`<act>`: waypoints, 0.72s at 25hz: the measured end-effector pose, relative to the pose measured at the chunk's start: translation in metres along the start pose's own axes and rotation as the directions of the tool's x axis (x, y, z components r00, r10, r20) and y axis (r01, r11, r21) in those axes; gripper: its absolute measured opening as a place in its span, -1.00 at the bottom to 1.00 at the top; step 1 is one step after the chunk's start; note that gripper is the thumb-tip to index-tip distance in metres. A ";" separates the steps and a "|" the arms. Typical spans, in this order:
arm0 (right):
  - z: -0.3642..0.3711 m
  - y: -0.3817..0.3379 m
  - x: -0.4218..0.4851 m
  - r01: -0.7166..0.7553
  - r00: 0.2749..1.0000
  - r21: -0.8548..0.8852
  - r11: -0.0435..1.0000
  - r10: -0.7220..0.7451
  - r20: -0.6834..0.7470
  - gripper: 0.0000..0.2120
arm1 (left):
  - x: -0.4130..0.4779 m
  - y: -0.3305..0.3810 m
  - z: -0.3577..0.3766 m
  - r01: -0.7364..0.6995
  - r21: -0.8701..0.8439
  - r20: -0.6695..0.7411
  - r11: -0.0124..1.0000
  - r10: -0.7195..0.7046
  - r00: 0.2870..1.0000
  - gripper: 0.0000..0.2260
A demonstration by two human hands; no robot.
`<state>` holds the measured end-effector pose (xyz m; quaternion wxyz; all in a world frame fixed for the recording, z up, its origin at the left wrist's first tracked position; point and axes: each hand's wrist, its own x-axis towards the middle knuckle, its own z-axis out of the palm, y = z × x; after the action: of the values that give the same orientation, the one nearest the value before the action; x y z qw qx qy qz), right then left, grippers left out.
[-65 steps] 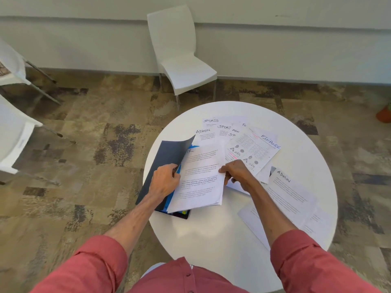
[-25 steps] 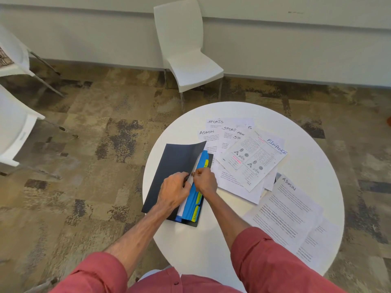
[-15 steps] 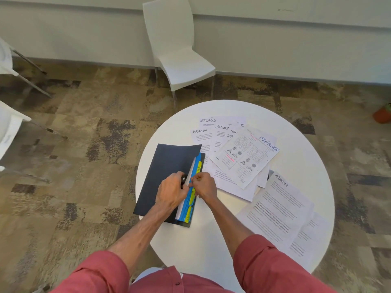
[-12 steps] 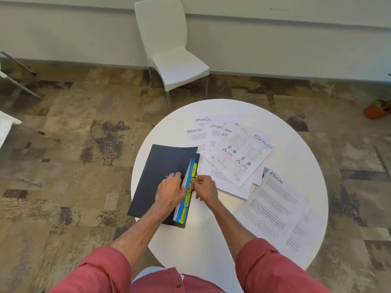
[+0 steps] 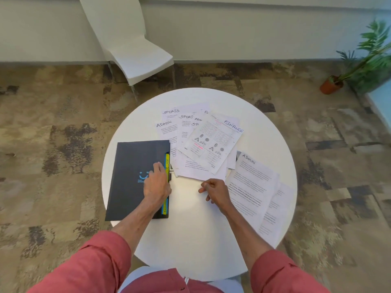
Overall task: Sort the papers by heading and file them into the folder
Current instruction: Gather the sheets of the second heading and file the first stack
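Your left hand (image 5: 156, 185) lies flat on the closed dark folder (image 5: 131, 176) at the table's (image 5: 190, 240) left side, fingers nearly straight, pressing the cover near its right edge and gripping nothing. Your right hand (image 5: 215, 191) hovers over bare table between the folder and the near ADMIN sheet (image 5: 251, 182), fingers loosely curled and empty. The fanned papers (image 5: 190, 132) at the far side overlap, so several headings are half covered and you could likely misfile one read too quickly. The near ADMIN sheet rests on others close to the table's right edge, and dragging it may push those off. The folder's near left corner appears to overhang the table, so a hard press there might tip it. Its yellow and blue tabs (image 5: 167, 163) sit close together, and you could open the wrong section
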<state>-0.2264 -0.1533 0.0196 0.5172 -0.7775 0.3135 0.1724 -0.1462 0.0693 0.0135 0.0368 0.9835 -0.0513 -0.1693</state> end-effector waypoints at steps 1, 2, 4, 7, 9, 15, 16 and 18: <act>-0.009 0.008 -0.002 -0.005 0.999 0.011 1.000 0.005 -0.033 -0.83 | 0.000 0.001 0.003 -0.001 0.018 -0.001 1.000 0.001 1.000 -0.44; -0.019 0.016 -0.004 -0.004 0.998 0.029 1.000 0.006 -0.065 -0.83 | -0.001 0.004 0.005 -0.008 0.041 -0.001 0.999 0.009 1.000 -0.47; -0.034 0.031 -0.008 0.000 0.992 0.081 0.997 0.011 -0.129 -0.83 | -0.004 0.012 0.007 -0.032 0.072 0.002 0.997 0.032 0.999 -0.49; -0.054 0.050 -0.015 -0.035 0.969 0.141 0.989 0.069 -0.237 -0.84 | -0.008 0.034 0.009 -0.164 0.012 0.014 0.986 0.164 0.986 -0.51; -0.066 0.059 -0.018 -0.088 0.943 0.124 0.988 0.122 -0.308 -0.83 | -0.012 0.054 0.015 -0.328 -0.087 0.020 0.941 0.331 0.944 -0.56; -0.117 0.083 -0.025 -0.260 0.838 0.014 0.965 0.233 -0.494 -0.81 | -0.042 0.125 0.039 -0.644 -0.222 0.199 0.733 0.680 0.706 -0.58; -0.123 0.089 -0.026 -0.296 0.812 0.023 0.955 0.264 -0.520 -0.81 | -0.047 0.134 0.041 -0.664 -0.216 0.233 0.716 0.698 0.677 -0.58; -0.135 0.101 -0.026 -0.355 0.768 0.046 0.934 0.319 -0.555 -0.80 | -0.054 0.148 0.048 -0.685 -0.197 0.285 0.701 0.710 0.645 -0.54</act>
<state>-0.3208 -0.2955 0.0198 0.3403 -0.7403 0.5784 0.0394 -0.2255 -0.0737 -0.0002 0.1245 0.8410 -0.4253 -0.3104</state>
